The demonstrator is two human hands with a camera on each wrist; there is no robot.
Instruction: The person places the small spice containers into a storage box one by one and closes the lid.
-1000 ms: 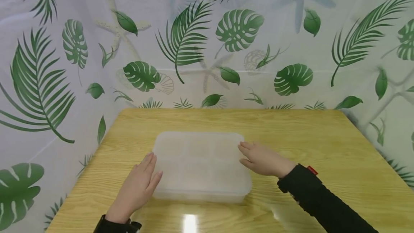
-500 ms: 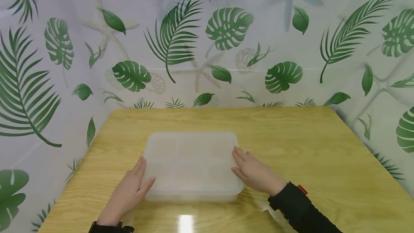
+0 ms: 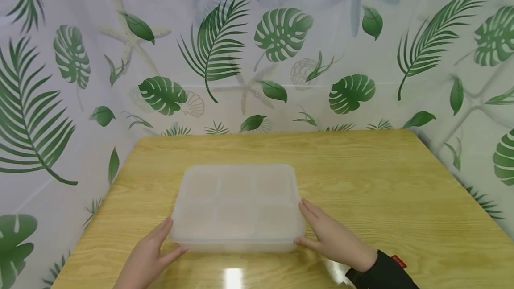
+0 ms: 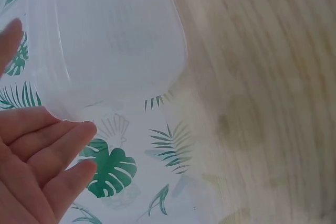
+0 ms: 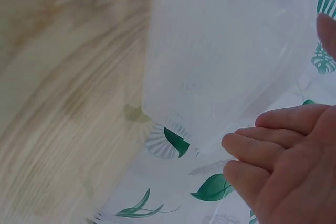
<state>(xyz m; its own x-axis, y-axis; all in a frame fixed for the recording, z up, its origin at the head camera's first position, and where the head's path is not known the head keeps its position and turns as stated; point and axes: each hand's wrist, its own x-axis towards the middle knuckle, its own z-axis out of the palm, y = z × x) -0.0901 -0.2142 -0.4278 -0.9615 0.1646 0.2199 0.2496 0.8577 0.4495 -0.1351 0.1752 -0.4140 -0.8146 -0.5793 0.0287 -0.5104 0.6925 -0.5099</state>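
A translucent white plastic storage box [image 3: 238, 208] with a lid sits on the wooden table in the head view, its top showing six square sections. My left hand [image 3: 146, 253] is at the near left corner, fingers along the side and thumb by the front edge. At the near right corner, my right hand [image 3: 335, 237] has its fingers against the side and its thumb at the front. The left wrist view shows the box [image 4: 115, 35] beside straight fingers [image 4: 58, 150]. Extended fingers [image 5: 257, 148] also lie beside the box [image 5: 220, 51] in the right wrist view.
The table [image 3: 361, 177] has a yellowish wood-grain top, with a light reflection [image 3: 233, 278] near its front. A white cloth [image 3: 241, 57] printed with green leaves, shells and starfish hangs behind the table and along both sides.
Both hands have slid along the box's sides toward its near corners. The right thumb has come from the lid's edge to the front corner. The box has hardly shifted on the table.
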